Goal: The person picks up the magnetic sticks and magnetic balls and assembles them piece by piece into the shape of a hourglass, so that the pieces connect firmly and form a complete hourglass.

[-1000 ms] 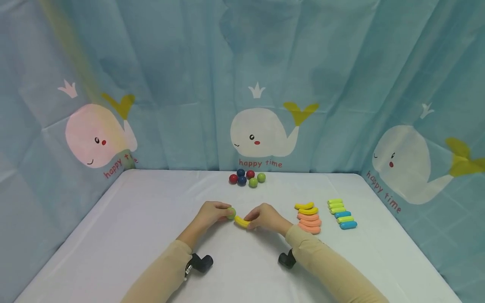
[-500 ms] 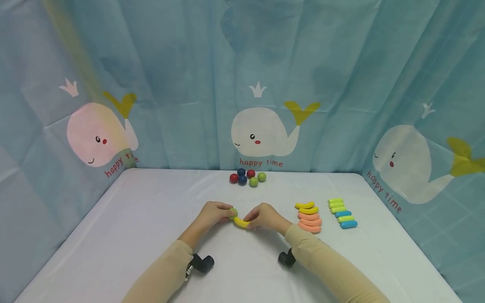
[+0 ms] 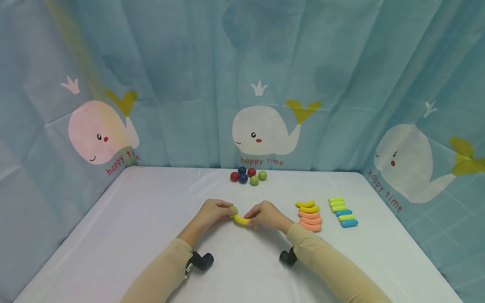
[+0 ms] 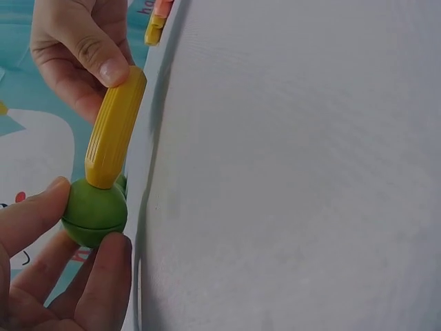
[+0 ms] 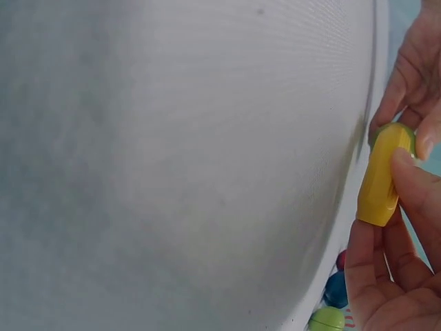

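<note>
My left hand (image 3: 211, 212) pinches a green ball (image 4: 96, 210) between thumb and fingers; a seam line runs round it in the left wrist view. My right hand (image 3: 270, 215) holds a yellow banana-shaped stick (image 3: 241, 220) by its right end. The stick's other end meets the ball's surface, and the left wrist view shows the two touching. Ridges run along the yellow stick. From the right wrist view, the stick (image 5: 382, 176) covers most of the ball. Both hands are over the middle of the white table (image 3: 235, 269).
Red, blue and green balls (image 3: 243, 178) cluster at the table's back edge. To the right lie yellow and pink curved sticks (image 3: 309, 214) in a column, then lime and blue short sticks (image 3: 345, 212). A whale-printed curtain (image 3: 182, 84) stands behind the table.
The green ball in the left hand has shifted slightly right to the yellow stick's tip. The right hand stays nearly still, and the whole view has shifted a little.
</note>
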`<state>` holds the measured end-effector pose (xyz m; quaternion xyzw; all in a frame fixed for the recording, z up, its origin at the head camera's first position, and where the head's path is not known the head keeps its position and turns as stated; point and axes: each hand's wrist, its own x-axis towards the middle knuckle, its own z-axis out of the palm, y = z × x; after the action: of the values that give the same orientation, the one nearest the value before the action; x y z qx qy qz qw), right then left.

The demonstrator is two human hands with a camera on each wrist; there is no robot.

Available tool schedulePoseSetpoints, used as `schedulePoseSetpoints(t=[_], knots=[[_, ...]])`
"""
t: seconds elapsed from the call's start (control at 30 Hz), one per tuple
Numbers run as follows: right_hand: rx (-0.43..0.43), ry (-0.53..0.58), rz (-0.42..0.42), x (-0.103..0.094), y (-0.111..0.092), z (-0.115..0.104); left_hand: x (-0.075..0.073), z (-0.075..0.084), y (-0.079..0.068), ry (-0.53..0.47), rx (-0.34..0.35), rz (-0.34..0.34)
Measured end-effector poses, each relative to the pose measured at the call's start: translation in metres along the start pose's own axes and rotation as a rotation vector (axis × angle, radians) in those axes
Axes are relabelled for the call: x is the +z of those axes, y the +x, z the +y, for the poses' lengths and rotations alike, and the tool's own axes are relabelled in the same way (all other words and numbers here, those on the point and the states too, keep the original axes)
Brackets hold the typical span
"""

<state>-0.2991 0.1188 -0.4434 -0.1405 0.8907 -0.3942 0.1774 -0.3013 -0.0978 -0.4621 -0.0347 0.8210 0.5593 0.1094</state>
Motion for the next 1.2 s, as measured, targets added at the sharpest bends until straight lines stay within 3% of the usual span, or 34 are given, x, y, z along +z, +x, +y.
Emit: schedulePoseSetpoints(t=[0.47,1.2], knots=[[-0.011,0.008,-0.003,0.0016,-0.0002,-0.0006,-0.0006,-0.0039,-0.0003,0.029,-0.014,-0.01],[0.088,0.024,-0.017,0.0009,-0.0007,-0.0016,0.0009,0.0002,-0.001,0.124,-0.023,-0.011]])
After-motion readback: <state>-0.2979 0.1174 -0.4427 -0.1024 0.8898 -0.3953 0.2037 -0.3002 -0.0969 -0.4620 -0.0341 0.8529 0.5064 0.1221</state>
